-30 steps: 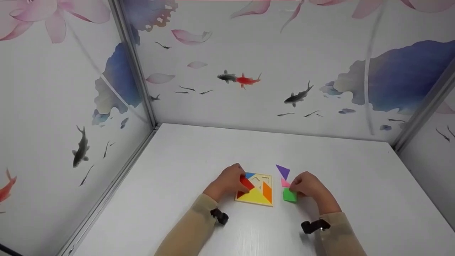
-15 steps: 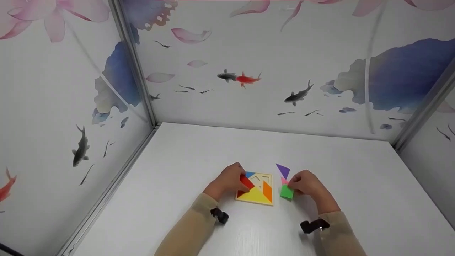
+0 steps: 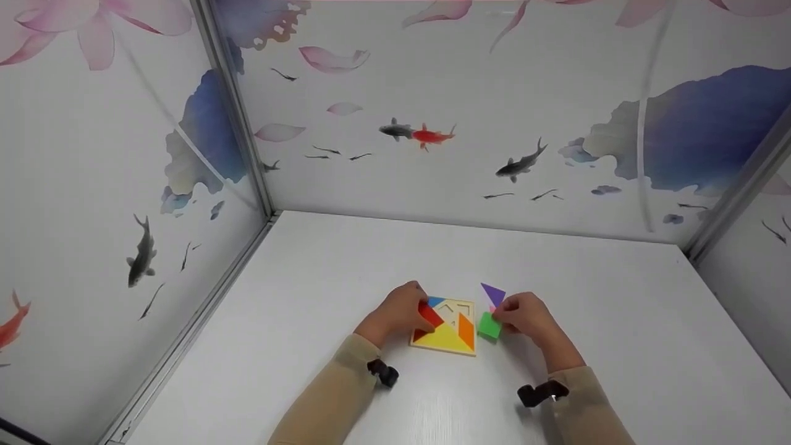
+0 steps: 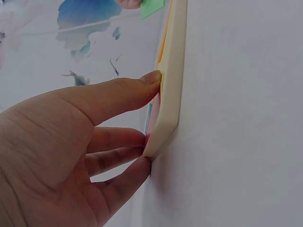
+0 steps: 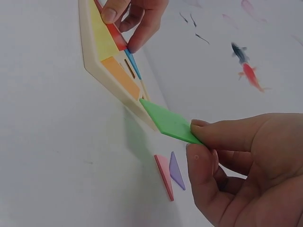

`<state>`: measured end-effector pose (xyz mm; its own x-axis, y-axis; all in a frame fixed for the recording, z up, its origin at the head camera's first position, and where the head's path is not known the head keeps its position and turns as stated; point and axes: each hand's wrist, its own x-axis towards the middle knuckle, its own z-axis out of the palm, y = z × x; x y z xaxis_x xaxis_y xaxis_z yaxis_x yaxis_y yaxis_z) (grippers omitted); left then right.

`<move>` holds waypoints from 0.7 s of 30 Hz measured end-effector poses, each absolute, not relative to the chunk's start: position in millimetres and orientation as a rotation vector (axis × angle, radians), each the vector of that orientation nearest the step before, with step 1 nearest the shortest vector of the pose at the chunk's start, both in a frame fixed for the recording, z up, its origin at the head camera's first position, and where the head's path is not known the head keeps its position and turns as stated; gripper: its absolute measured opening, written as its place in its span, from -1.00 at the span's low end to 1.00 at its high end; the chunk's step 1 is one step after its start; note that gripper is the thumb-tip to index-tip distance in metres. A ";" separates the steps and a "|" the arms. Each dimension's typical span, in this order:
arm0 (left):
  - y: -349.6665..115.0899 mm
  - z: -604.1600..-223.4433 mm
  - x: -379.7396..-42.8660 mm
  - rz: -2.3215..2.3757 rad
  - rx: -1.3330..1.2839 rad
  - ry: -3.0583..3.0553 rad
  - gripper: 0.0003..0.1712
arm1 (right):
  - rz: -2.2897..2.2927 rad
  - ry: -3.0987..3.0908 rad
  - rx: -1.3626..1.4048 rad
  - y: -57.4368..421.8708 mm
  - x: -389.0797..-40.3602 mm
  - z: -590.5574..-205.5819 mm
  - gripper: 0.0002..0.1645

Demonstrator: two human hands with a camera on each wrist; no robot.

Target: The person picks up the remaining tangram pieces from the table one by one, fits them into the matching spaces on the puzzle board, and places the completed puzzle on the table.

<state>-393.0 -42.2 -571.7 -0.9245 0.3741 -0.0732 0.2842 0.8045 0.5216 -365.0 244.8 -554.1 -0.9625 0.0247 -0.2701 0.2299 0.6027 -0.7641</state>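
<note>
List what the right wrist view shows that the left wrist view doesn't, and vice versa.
Right wrist only: the loose purple triangle, the loose pink triangle and the red fish print.

Left wrist only: the blue lotus-leaf print.

Both: the left hand gripping the edge of the tangram board, the orange parallelogram set in it, and the right hand with the green square, these two cut off by the frame in the left wrist view.
</note>
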 end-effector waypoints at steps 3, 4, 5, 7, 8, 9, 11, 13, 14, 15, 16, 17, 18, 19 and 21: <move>-42.1 -572.8 -392.0 0.780 0.503 2.807 -0.35 | -1.336 2.580 0.238 243.0 -364.7 -556.6 -0.80; -42.1 -573.3 -391.5 0.786 0.499 2.799 -0.35 | -1.353 2.574 0.243 242.5 -364.5 -557.8 -0.81; -42.1 -573.8 -390.9 0.790 0.494 2.793 -0.35 | -1.370 2.570 0.248 242.0 -364.2 -558.8 -0.82; -42.4 -575.4 -390.5 0.780 0.512 2.797 -0.36 | -1.396 2.566 0.244 241.1 -363.8 -561.0 -0.84; -42.5 -575.9 -390.8 0.775 0.523 2.801 -0.37 | -1.412 2.567 0.243 240.5 -363.6 -561.4 -0.85; -42.7 -576.3 -390.9 0.767 0.533 2.808 -0.37 | -1.428 2.569 0.239 239.7 -363.3 -561.4 -0.86; -42.9 -576.7 -391.6 0.750 0.556 2.821 -0.39 | -1.446 2.576 0.222 238.9 -363.6 -561.2 -0.87; -42.8 -576.3 -393.0 0.745 0.572 2.825 -0.39 | -1.462 2.579 0.210 238.1 -364.2 -560.2 -0.87; -42.6 -575.6 -393.4 0.742 0.579 2.826 -0.39 | -1.469 2.579 0.211 237.7 -364.6 -559.2 -0.87; -42.4 -575.0 -393.8 0.738 0.587 2.828 -0.39 | -1.474 2.580 0.209 237.5 -365.1 -558.5 -0.87; -42.1 -574.2 -394.4 0.738 0.592 2.827 -0.39 | -1.476 2.583 0.206 237.2 -365.6 -557.7 -0.86; -41.7 -573.2 -394.8 0.737 0.599 2.828 -0.38 | -1.481 2.582 0.208 237.0 -366.1 -557.1 -0.86; -41.3 -572.8 -395.0 0.733 0.599 2.828 -0.38 | -1.486 2.581 0.212 236.5 -366.3 -556.5 -0.86; -41.0 -572.5 -395.1 0.727 0.597 2.829 -0.38 | -1.491 2.579 0.216 236.0 -366.2 -556.2 -0.86; -40.6 -571.9 -394.6 0.728 0.590 2.825 -0.38 | -1.494 2.576 0.221 235.1 -366.1 -556.6 -0.87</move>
